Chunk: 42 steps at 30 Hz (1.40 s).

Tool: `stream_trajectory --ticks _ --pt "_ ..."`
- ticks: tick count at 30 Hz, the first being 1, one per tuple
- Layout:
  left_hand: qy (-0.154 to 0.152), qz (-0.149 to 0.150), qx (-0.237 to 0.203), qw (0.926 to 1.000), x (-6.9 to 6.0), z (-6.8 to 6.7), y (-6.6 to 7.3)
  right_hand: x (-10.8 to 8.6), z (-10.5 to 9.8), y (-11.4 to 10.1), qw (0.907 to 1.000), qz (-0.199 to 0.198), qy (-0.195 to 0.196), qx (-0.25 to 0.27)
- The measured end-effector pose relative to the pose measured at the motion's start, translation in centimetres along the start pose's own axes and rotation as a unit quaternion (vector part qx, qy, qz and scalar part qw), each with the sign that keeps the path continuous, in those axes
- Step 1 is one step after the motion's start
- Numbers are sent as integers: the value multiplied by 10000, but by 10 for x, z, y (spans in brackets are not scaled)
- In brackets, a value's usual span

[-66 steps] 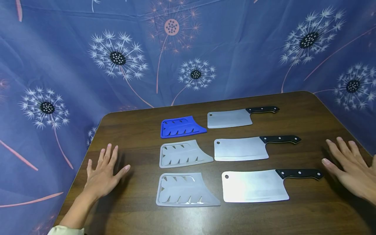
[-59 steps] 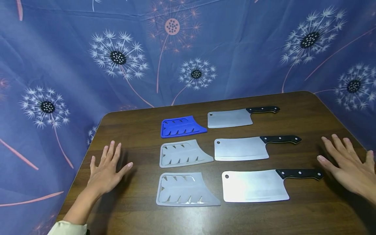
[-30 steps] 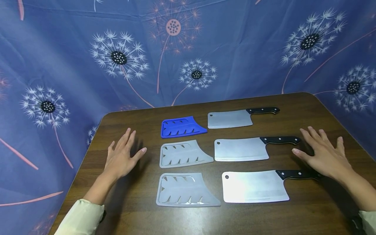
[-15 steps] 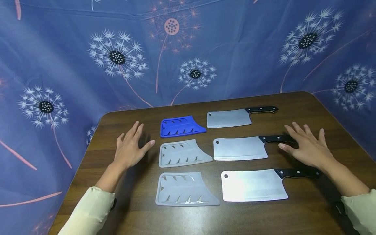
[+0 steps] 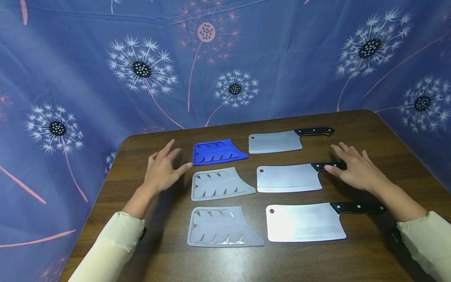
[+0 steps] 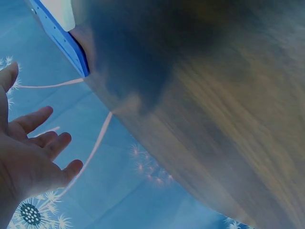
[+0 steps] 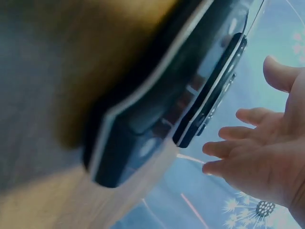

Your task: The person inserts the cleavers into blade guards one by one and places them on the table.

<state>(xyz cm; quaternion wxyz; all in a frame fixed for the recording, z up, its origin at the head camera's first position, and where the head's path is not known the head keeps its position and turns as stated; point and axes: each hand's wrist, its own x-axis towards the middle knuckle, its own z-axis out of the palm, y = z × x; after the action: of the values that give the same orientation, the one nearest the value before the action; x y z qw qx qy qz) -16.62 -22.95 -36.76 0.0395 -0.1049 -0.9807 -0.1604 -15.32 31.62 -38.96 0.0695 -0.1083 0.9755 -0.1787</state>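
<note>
My left hand (image 5: 162, 168) hovers over the table with fingers spread, its thumb tip by the left end of a blue blade guard (image 5: 218, 152). It holds nothing; the left wrist view shows the blue guard (image 6: 66, 45) beyond the thumb. My right hand (image 5: 359, 168), fingers extended, is above the black handle of the middle cleaver (image 5: 287, 179) and hides part of it. In the right wrist view that hand (image 7: 262, 148) is apart from the cleaver handles. A back cleaver (image 5: 275, 143) and a front cleaver (image 5: 304, 223) lie parallel to it, blades pointing left.
Two translucent white blade guards, a middle one (image 5: 222, 184) and a larger front one (image 5: 223, 227), lie left of the cleavers. Everything lies flat on a brown wooden table (image 5: 299, 262). A blue dandelion-print cloth (image 5: 282, 58) hangs behind the table and down its sides.
Both hands have come inward and farther across the table, the left toward the blue blade guard, the right over the middle cleaver's handle. Cleavers and guards have stayed put.
</note>
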Motion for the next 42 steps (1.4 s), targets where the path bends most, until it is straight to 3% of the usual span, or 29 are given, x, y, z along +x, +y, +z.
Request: stream_trajectory --ticks 6,17,31,42 --pt "114 254 -82 9996 11 3 8 11 -5 -7 9999 10 -99 76" --pt "75 544 -219 9983 27 12 11 28 -16 -18 9989 221 -204 361" --pt "-71 380 -228 9990 47 16 14 49 -26 -21 9964 260 304 752" --pt "-131 385 -367 9985 57 18 21 58 -24 -15 9962 284 612 546"
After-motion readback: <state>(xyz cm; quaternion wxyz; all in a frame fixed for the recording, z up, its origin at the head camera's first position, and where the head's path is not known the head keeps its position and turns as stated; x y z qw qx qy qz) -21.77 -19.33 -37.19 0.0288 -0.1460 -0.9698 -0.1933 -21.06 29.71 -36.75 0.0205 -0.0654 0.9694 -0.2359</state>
